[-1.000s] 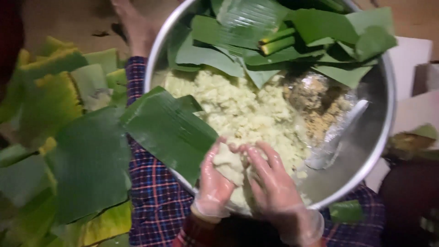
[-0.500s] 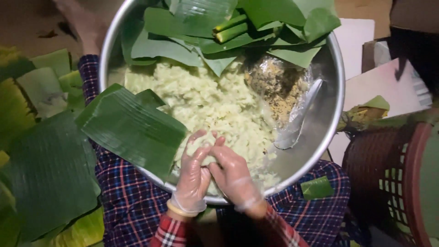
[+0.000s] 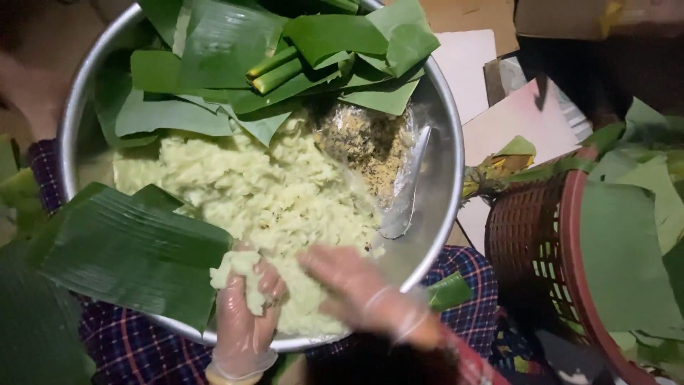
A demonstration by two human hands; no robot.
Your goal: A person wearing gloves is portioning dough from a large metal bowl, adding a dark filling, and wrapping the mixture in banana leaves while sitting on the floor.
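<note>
A big metal bowl (image 3: 445, 128) rests on my lap and holds pale green sticky dough (image 3: 271, 192). My left hand (image 3: 246, 321), in a clear plastic glove, grips a lump of that dough (image 3: 239, 269) at the bowl's near rim. My right hand (image 3: 356, 289), also gloved, lies palm down on the dough mass just to the right, fingers spread. A banana leaf piece (image 3: 135, 253) drapes over the bowl's near-left rim beside my left hand.
Cut banana leaves and stalks (image 3: 285, 57) fill the bowl's far side. A speckled filling in clear plastic (image 3: 360, 142) and a metal spoon (image 3: 406, 192) lie on the right inside. A red-brown plastic basket (image 3: 541, 242) with leaves stands right. Pale cardboard sheets (image 3: 513, 117) lie behind it.
The view has shifted so the bowl sits further left and the basket shows more. My hands have parted: the left lifted a lump of dough, the right moved right onto the mass.
</note>
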